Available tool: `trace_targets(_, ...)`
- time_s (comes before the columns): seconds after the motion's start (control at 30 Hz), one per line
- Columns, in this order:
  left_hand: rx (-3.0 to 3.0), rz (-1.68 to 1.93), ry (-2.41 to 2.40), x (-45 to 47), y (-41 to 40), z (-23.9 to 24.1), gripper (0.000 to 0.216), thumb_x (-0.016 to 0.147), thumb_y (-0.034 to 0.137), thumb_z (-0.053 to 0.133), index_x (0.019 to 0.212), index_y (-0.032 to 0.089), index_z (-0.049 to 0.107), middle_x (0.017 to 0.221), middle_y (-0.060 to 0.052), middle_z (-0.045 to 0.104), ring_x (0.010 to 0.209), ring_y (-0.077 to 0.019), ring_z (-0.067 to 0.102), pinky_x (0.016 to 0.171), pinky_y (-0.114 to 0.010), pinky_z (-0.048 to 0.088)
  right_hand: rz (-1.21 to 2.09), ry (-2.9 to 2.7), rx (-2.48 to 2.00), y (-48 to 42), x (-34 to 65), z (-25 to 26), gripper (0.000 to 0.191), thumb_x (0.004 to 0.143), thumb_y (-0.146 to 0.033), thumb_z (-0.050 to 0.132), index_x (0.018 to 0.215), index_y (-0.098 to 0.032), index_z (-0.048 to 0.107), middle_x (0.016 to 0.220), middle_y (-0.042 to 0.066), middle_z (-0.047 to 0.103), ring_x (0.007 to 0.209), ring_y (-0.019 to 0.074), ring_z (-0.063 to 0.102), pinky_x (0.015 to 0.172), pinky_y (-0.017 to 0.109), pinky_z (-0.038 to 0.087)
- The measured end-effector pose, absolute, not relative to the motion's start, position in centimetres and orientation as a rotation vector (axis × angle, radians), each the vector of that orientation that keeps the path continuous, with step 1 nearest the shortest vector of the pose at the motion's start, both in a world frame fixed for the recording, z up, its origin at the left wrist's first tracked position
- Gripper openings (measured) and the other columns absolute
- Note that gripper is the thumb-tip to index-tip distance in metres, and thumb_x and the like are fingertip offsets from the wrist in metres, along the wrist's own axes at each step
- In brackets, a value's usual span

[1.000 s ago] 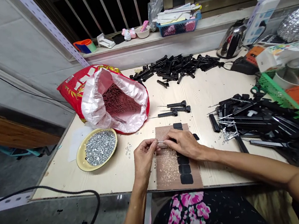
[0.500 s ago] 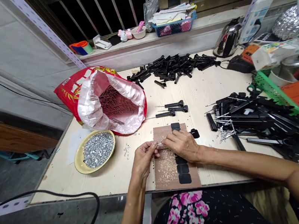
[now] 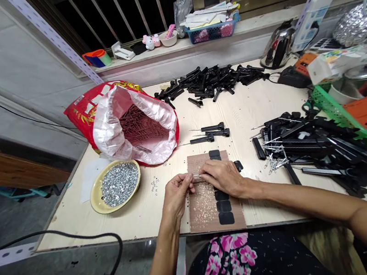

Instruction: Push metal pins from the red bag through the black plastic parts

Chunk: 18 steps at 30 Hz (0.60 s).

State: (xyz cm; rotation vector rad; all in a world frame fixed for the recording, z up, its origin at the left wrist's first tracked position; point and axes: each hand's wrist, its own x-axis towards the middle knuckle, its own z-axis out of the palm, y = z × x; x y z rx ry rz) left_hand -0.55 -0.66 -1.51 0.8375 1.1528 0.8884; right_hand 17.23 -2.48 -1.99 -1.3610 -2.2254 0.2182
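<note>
A thin metal rod (image 3: 196, 178) spans the short gap between my hands, above a brown board (image 3: 200, 225). My left hand (image 3: 179, 193) pinches its left end between thumb and fingers. From the right, my right hand (image 3: 223, 176) closes its fingertips on the other end, palm down; that end is hidden. Under and beside my right hand, a column of black square pads (image 3: 226, 218) runs along the board, and small pale bits (image 3: 202, 211) lie scattered left of it. A loose black piece (image 3: 238, 166) sits just past my right hand.
A yellow bowl (image 3: 94, 206) of small metal washers and a red sack (image 3: 78, 114) of thin brown rods stand left. Several black handles with thin shafts (image 3: 214, 133) lie ahead. Black parts are piled at the back (image 3: 213, 81) and right (image 3: 324, 147), beside a green basket (image 3: 359, 126).
The fingers of my right hand have shifted slightly at the rod's end. My left hand keeps its pinch in the same place, and the camera view has moved a little.
</note>
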Motion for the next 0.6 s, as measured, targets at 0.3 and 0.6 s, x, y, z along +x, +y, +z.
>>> trace_targets(0.3,0.701,0.795,1.071,-0.88,-0.3,-1.73,0.031,0.057,0.031,0.083,0.068,0.01,0.063,0.059,0.0,0.059,0.048,-0.0046,0.048,0.048,-0.017,0.04,-0.206,-2.438,-1.206,-2.35,17.87,-1.32,0.029,0.097,-0.018,0.037,0.084,-0.02,0.062,0.079,0.003,0.061,0.072,0.0158,0.044,0.059,0.031,0.027)
trace_targets(0.6,0.663,0.786,1.003,-0.7,-0.16,-1.62,0.027,0.06,0.026,0.082,0.074,0.011,0.064,0.064,0.0,0.062,0.049,-0.0036,0.05,0.049,-0.016,0.041,0.133,-2.261,-1.358,-2.35,17.63,-2.04,0.022,0.096,-0.027,0.043,0.087,-0.017,0.06,0.081,0.001,0.061,0.073,0.0132,0.051,0.061,0.026,0.032)
